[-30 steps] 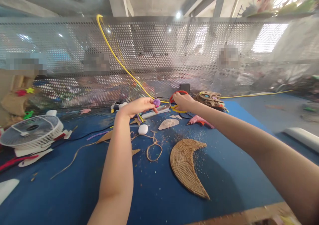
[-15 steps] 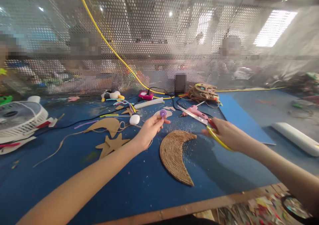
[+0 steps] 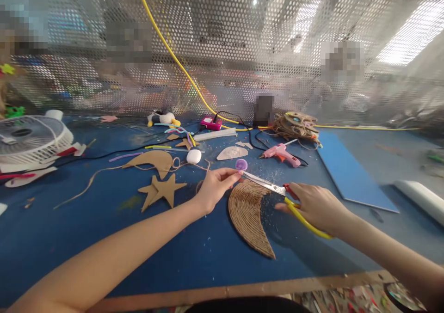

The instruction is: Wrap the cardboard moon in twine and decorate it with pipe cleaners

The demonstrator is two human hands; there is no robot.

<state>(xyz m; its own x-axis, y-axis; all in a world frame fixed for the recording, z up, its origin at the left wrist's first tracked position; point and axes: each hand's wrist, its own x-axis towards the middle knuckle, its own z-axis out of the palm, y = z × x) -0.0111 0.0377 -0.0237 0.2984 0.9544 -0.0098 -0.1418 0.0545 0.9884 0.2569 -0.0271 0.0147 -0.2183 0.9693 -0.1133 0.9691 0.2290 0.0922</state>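
Note:
My left hand (image 3: 214, 187) pinches a small purple coiled piece (image 3: 241, 164) between thumb and fingertips, just above the upper tip of a woven jute crescent (image 3: 250, 216) lying on the blue mat. My right hand (image 3: 314, 205) grips a pair of scissors (image 3: 277, 191) with red and yellow handles. Their blades point left, with the tips close under the purple piece.
Cardboard crescent (image 3: 152, 159) and star (image 3: 161, 190) cutouts lie at left with loose jute string. A pink glue gun (image 3: 281, 154), a jute bundle (image 3: 295, 125) and a white oval (image 3: 194, 156) sit behind. A white fan (image 3: 26, 139) stands far left; a perforated metal screen (image 3: 222, 49) closes the back.
Both hands came back from the far side of the table toward me. The right hand brought the scissors along, and their blades now reach the purple piece over the jute crescent.

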